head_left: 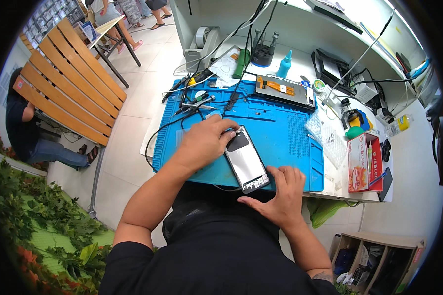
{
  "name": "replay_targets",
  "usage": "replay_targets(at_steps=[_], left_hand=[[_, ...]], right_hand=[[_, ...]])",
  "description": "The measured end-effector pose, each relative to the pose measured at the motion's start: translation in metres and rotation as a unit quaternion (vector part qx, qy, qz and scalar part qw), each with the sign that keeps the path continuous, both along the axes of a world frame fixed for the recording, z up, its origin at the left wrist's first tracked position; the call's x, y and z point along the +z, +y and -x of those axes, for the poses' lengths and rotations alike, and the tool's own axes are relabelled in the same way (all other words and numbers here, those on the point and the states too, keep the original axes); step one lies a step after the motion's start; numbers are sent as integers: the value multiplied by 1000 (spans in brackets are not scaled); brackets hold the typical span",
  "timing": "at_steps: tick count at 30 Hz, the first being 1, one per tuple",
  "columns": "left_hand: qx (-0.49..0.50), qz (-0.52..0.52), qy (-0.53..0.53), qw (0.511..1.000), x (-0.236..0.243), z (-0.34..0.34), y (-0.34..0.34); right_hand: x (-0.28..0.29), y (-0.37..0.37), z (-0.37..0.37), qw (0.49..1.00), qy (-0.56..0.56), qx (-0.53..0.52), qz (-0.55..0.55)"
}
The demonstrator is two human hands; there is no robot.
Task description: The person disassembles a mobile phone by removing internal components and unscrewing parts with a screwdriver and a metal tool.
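Observation:
An opened phone frame (246, 160), dark-edged with a silvery inner plate, lies tilted across the front part of the blue work mat (202, 169). My left hand (209, 140) is closed at its upper left corner, thumb and fingertips together on the edge there. Whether a small part is also between those fingers cannot be made out. By the frame's lower right corner is my right hand (283, 191), its thumb spread away below the bottom end and its bent fingers beside the right edge.
Behind lie a phone screen assembly (285, 91) with an orange flex cable, tools and black cables (197, 105). A blue bottle (284, 64) and tape dispenser (202, 44) stand farther back. At right are bubble wrap (327, 137) and a red box (365, 164).

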State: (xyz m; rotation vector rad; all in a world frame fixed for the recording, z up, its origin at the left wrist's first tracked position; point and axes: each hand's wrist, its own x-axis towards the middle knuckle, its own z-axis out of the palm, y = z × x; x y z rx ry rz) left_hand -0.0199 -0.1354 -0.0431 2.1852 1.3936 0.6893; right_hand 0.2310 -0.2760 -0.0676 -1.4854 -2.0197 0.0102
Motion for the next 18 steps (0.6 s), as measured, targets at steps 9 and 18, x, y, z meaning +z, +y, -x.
replay_targets(at_steps=[9,18], left_hand=[[27,-82,37,996,-9,-12,-3],[30,-89,51,994,-12,-13,-3]], right_hand=[[-22,-1,10,997,27,-41,-61],[-23,-1,8,997,30,-34,-64]])
